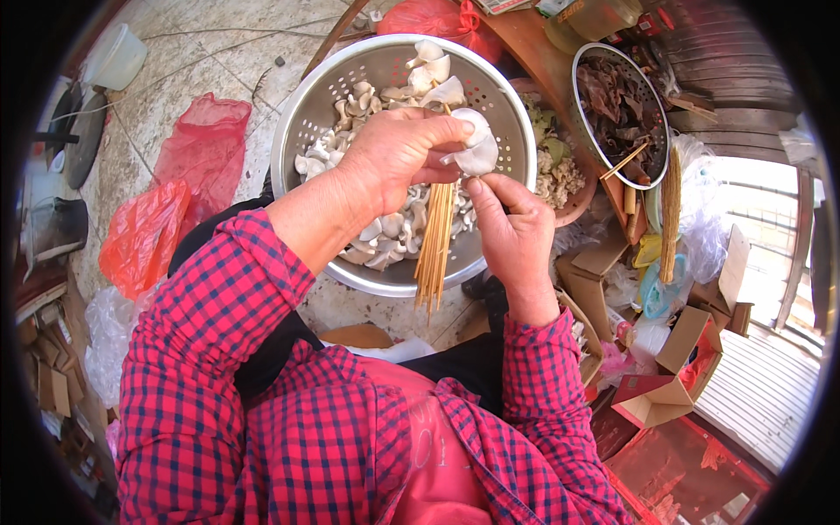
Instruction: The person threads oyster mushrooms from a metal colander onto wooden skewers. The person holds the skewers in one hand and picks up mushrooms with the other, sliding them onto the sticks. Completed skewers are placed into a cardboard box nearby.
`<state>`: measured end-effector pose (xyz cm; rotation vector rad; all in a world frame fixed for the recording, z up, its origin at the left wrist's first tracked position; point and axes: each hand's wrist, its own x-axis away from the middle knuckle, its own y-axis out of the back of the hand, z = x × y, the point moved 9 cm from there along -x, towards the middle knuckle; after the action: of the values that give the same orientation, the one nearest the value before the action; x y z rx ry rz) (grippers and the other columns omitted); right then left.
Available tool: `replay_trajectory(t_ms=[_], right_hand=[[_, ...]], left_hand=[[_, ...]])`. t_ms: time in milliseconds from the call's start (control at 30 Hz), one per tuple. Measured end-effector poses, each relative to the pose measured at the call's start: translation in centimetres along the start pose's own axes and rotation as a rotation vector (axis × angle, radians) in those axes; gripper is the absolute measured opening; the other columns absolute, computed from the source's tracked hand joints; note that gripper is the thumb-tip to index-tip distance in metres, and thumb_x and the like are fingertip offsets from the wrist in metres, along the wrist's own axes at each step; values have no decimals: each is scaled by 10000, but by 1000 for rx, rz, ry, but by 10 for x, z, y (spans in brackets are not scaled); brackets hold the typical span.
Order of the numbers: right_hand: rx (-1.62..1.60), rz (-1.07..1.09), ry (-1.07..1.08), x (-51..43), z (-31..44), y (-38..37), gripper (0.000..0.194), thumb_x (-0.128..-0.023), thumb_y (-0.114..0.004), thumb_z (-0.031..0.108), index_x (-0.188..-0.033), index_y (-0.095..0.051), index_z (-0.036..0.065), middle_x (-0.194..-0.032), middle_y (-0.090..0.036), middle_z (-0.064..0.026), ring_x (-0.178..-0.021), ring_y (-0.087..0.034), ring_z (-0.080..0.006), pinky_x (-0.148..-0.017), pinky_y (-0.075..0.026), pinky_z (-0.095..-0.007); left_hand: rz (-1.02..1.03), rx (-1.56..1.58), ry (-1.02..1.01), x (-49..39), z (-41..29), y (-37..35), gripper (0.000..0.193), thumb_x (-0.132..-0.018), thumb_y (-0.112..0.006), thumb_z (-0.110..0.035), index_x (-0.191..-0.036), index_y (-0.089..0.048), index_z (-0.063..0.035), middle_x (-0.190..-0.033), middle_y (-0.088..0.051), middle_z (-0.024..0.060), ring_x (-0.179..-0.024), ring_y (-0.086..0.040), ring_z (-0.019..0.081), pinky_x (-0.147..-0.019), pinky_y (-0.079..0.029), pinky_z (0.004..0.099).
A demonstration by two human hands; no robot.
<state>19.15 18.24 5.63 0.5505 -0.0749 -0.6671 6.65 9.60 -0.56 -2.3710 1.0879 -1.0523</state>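
Over a large perforated metal colander (317, 79) of pale oyster mushrooms (394, 230), my left hand (410, 147) grips a bundle of thin bamboo skewers (434, 246), whose ends fan down over the near rim. Its thumb also pinches a pale mushroom piece (479, 152). Just to the right, the thumb and forefinger of my right hand (515, 220) close at the lower edge of that piece, apparently on a thin skewer mostly hidden there. Beyond the left hand, more mushroom pieces (430, 69) are threaded on a skewer that points away.
At the right a smaller colander (663, 154) holds dark, wrinkled food, beside a pinkish basin (581, 210) with cauliflower-like pieces. Open cardboard boxes (682, 348) stand lower right. Red plastic bags (144, 236) lie on the floor at left, and a red tied bag (433, 20) sits behind the large colander.
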Motion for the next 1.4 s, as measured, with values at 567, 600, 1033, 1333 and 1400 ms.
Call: replay_trajectory(t_ms=[567,600,1033,1333,1400], right_hand=[[-74,75,-127,6,-7,0,113,-927,-737,96,-954,-747,-14,-727,-697,-59,-664,-605,-83,-613,-489,-266],[-73,78,-131,6,-7,0,115,-928,-738,97,-956,-747,-13,-728,-696,-59,-665,-605,-83,-614,-489,-265],[-42,70,-61,8,0,2,120,-961,-720,107,-986,-763,-3,-716,-625,47,-640,-522,-25,-569,-423,-209],[59,57,-20,10,3,9,107,-908,-743,108,-921,-744,2,-694,-670,-115,-595,-623,-176,-580,-488,-311],[58,51,-4,9,4,9,108,-908,-743,111,-921,-744,3,-694,-669,-116,-592,-623,-182,-580,-489,-314]], left_hand=[[-4,25,41,-5,-11,16,303,-926,-749,-255,-1147,-692,-56,-1001,-743,102,-945,-729,242,-846,-584,411],[12,6,31,-6,-13,16,305,-927,-749,-256,-1149,-691,-55,-1009,-745,105,-948,-731,243,-843,-585,411],[-134,89,-98,-11,-38,33,257,-924,-755,-270,-1097,-693,-90,-1021,-720,61,-901,-693,199,-827,-587,406],[-39,-155,-16,-13,-37,34,279,-879,-802,-238,-1085,-697,-82,-985,-721,53,-871,-693,178,-799,-595,380],[-16,-184,-14,-13,-33,32,298,-874,-806,-252,-1094,-698,-83,-981,-720,53,-873,-697,182,-796,-595,377]])
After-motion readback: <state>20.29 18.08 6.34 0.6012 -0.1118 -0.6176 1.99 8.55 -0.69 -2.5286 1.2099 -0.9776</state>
